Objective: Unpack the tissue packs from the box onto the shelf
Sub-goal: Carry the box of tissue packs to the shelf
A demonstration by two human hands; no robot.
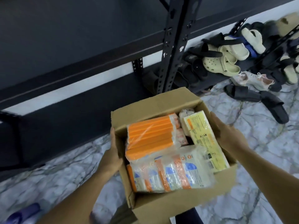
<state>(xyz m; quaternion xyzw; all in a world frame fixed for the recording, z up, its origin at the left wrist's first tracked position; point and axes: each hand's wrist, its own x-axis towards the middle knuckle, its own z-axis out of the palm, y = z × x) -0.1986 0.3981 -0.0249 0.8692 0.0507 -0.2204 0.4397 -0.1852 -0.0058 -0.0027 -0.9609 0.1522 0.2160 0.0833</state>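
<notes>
Firmly, the open cardboard box (pixel 182 206) is grasped by the left hand (pixel 111 157) on its left wall and the right hand (pixel 226 135) on its right wall. Inside it the tissue packs (pixel 169 172) are lying, orange ones at the left. Beyond it, the dark shelf (pixel 80 50) is seen, with sandals (pixel 226 60) far right.

Item: open cardboard box (pixel 182 202), held between my left hand (pixel 111 160) and right hand (pixel 226 133), palms pressed to opposite side walls. Contents: orange tissue packs (pixel 150 135), white-and-blue tissue packs (pixel 171 173), yellow pack (pixel 203 138). Behind: dark metal shelf (pixel 80 68), sandals (pixel 226 62) piled on marbled floor (pixel 48 175).
</notes>
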